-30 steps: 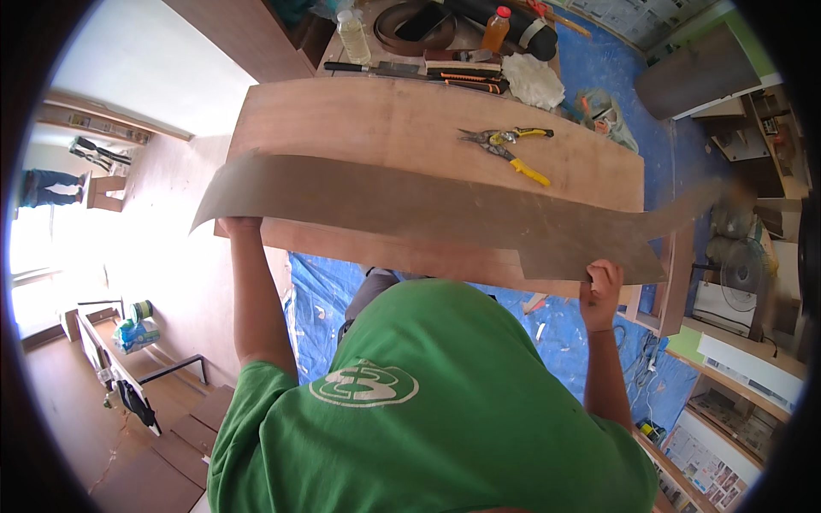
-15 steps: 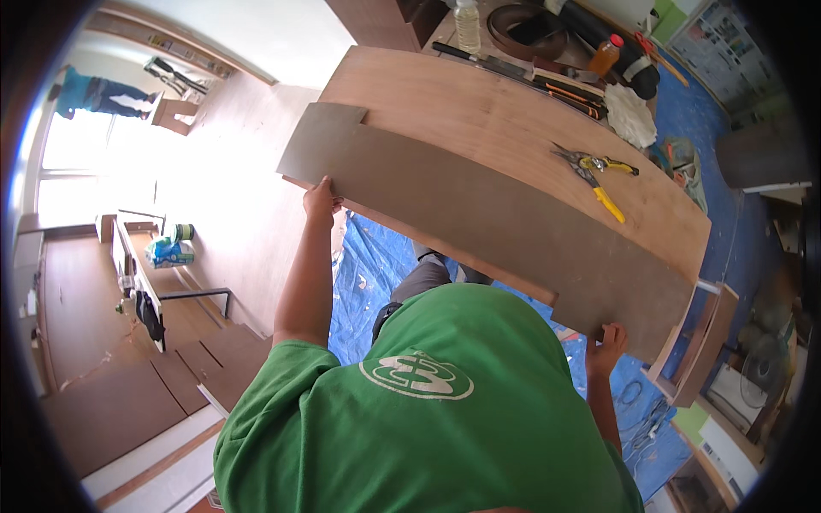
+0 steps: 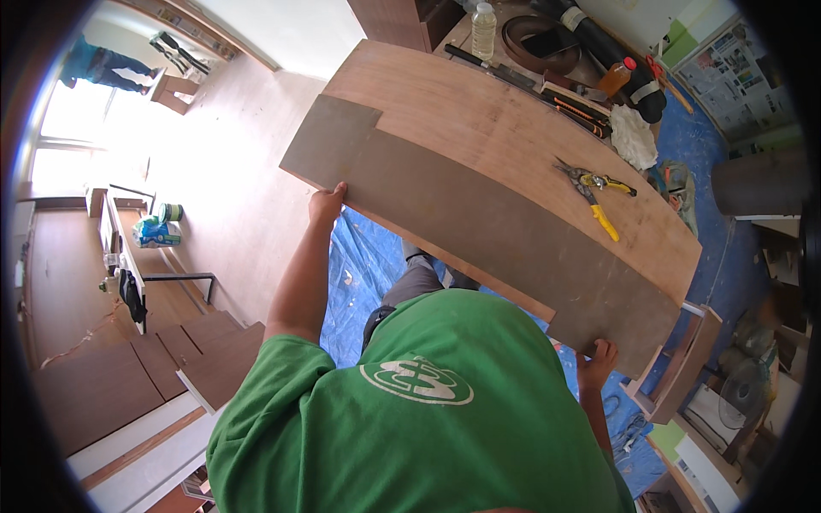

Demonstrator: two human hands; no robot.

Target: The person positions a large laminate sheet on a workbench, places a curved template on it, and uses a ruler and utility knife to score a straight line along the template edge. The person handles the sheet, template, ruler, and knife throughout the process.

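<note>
A long grey-brown sheet (image 3: 479, 222) with stepped ends lies nearly flat along the near part of a curved-edged plywood board (image 3: 453, 111). My left hand (image 3: 327, 205) grips the sheet's near edge toward its left end, thumb on top. My right hand (image 3: 599, 363) holds the same edge near the right end, fingers curled at the notch. Yellow-handled metal snips (image 3: 603, 219) lie on the bare plywood beyond the sheet.
Behind the board are bottles (image 3: 484, 27), a coiled band (image 3: 541, 51), a black roll (image 3: 611, 64), cutters and a white cloth (image 3: 634, 141). Blue sheeting (image 3: 346, 274) covers floor below. A fan (image 3: 740, 398) stands right; a person (image 3: 107, 60) stands at upper left.
The sheet, earlier wavy with its right end raised, now lies flat against the board. The view has turned, so board and hands sit diagonally, the right hand lower in the picture.
</note>
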